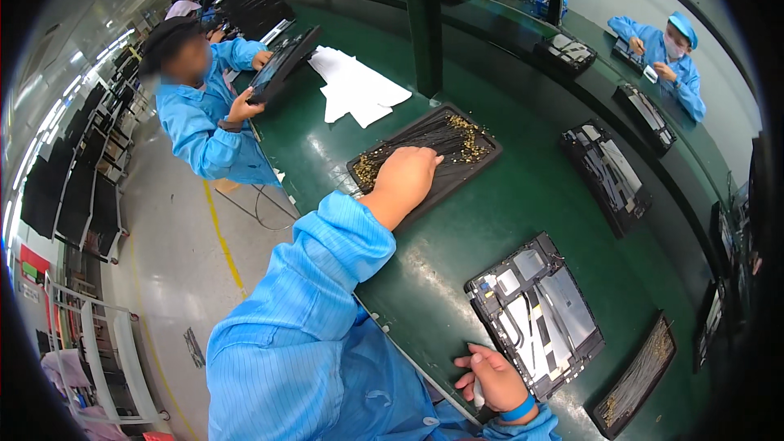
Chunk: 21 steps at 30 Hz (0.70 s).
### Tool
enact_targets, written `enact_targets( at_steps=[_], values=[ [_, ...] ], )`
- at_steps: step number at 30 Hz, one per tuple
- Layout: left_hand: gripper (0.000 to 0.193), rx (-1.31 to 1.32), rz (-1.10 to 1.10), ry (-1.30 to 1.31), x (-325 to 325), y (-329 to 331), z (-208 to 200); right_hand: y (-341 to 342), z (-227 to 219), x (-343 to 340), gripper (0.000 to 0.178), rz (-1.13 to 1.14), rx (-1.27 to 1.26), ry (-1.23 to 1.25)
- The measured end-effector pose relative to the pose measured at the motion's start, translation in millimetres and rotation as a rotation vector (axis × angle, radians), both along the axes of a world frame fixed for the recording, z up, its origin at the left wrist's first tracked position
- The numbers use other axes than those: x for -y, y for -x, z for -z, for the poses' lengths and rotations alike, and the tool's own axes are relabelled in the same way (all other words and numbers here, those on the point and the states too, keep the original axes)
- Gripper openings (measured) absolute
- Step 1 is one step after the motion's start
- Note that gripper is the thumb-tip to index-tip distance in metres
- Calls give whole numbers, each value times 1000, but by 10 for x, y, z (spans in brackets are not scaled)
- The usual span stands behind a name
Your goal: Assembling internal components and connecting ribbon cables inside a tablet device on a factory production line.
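Observation:
My left hand (406, 182) reaches over a black tray (474, 177) of thin black cables with small gold-coloured ends. Its fingers curl down onto the cables, and their tips are hidden, so what they pinch cannot be made out. Close to the table's front edge is my right hand (496, 381), with a blue band at the wrist. Its fingers are curled round a small white object (478, 394). Right beside that hand lies an opened flat electronic device (535, 310), its white strips, black parts and grey panel exposed.
A second tray of cables (633, 376) lies at the lower right. White sheets (359, 86) rest beyond the first tray, near a green post (423, 24). A co-worker (200, 106) at the left holds a dark device. More opened devices (606, 171) line a raised strip at right.

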<state>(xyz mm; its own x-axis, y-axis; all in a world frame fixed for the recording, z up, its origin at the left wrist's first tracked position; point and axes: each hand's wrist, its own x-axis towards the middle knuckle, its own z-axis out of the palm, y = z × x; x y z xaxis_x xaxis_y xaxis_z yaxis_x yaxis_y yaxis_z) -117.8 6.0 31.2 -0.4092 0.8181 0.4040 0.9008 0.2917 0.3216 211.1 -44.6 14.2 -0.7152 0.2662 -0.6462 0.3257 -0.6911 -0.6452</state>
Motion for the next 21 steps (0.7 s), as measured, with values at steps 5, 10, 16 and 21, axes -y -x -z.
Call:
enact_targets(
  at_steps=[5, 10, 16, 21],
  values=[
    [20, -50, 35, -51, 24, -19, -42, 31, -56, -28, 39, -13, 21, 14],
    [10, -300, 261, -279, -29, -296, -307, -10, -123, 4, 39, 20, 57, -8],
    [15, -315, 575, -247, 149, -758, -438, 2, -81, -13, 43, -100, -36, -75],
    [22, -319, 910, 23, 558, -1164, -477, 54, -327, 90, 38, 344, -127, -329]
  ],
)
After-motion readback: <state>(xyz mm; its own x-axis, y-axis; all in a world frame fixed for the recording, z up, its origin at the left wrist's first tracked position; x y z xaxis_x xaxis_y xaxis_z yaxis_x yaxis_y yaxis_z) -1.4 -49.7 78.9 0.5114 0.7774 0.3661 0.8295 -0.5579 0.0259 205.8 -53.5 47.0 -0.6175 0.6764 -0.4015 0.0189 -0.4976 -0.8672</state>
